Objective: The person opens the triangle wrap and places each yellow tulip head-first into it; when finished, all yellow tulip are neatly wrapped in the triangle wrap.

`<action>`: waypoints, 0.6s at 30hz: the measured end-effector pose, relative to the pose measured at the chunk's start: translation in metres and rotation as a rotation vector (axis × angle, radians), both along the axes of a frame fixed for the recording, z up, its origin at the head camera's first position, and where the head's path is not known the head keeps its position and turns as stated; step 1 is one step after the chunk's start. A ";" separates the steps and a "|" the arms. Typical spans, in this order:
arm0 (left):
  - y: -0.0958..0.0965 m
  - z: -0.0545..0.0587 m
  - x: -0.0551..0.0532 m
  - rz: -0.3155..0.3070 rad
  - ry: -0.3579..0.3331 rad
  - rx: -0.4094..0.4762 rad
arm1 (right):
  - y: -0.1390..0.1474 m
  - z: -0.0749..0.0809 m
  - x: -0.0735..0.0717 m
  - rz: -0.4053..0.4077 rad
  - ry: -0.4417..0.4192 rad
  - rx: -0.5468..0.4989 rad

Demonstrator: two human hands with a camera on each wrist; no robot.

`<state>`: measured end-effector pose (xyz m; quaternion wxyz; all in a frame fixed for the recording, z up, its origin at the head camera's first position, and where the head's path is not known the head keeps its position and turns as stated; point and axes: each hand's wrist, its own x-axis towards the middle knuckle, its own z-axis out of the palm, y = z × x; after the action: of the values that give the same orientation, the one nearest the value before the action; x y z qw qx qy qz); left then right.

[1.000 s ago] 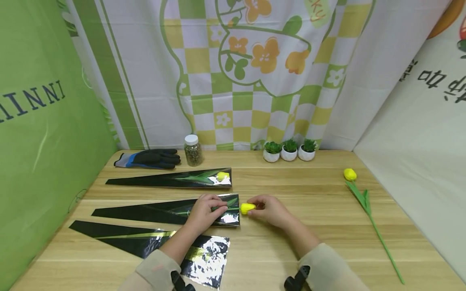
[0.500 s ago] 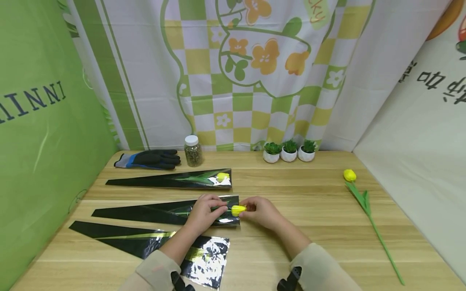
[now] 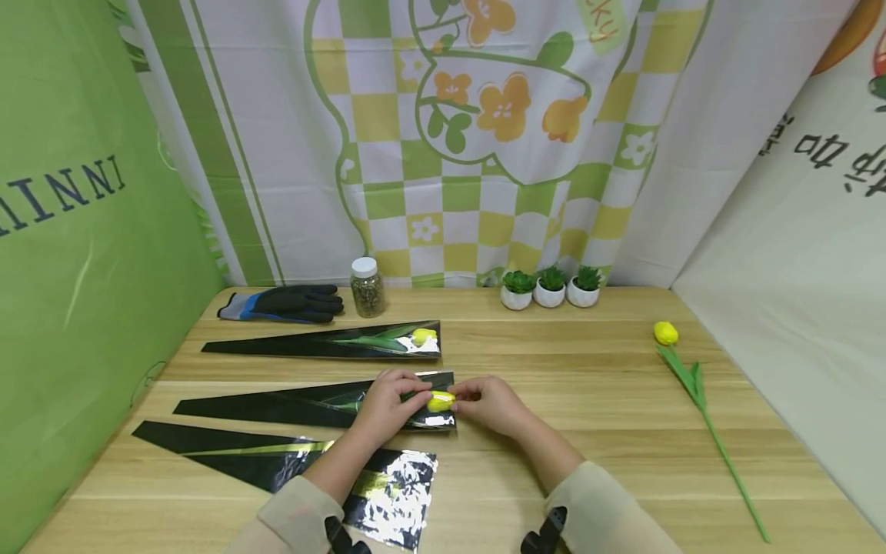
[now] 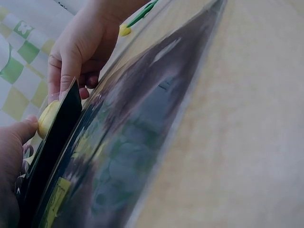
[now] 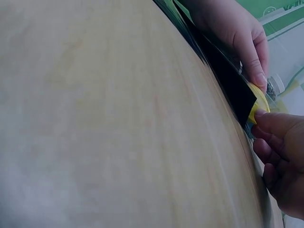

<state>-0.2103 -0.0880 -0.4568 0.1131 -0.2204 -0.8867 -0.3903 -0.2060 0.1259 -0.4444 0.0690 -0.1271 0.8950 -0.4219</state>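
Note:
A yellow artificial tulip [image 3: 441, 402] lies along the middle black flower sleeve [image 3: 263, 403], its bloom within the sleeve's right end. My right hand [image 3: 490, 404] pinches the tip of the bloom with thumb and fingers. My left hand [image 3: 389, 404] lies across the sleeve and holds it with thumb and forefinger, just left of the bloom. In the left wrist view the bloom [image 4: 47, 118] shows between both hands, beside the sleeve's dark edge. The right wrist view shows the right thumb against the bloom [image 5: 259, 102]. Most of the stem is hidden under film and the left hand.
Behind lies a sleeve [image 3: 277, 342] with a yellow tulip inside. A flat shiny sleeve [image 3: 235, 452] is nearer me. A loose tulip [image 3: 713, 419] lies at right. At the back are a glove [image 3: 291, 302], a jar [image 3: 368, 288] and small potted plants [image 3: 550, 288].
My right hand has moved left, carrying the tulip's bloom from beyond the sleeve's right edge to inside that edge. My left hand has stayed in place on the sleeve.

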 end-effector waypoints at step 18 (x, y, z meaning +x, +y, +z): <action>-0.001 0.000 0.000 -0.037 0.017 0.001 | -0.008 0.002 -0.001 -0.044 -0.015 0.033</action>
<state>-0.2099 -0.0894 -0.4569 0.1135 -0.2402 -0.8813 -0.3907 -0.2066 0.1180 -0.4422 0.0684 -0.1028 0.9040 -0.4093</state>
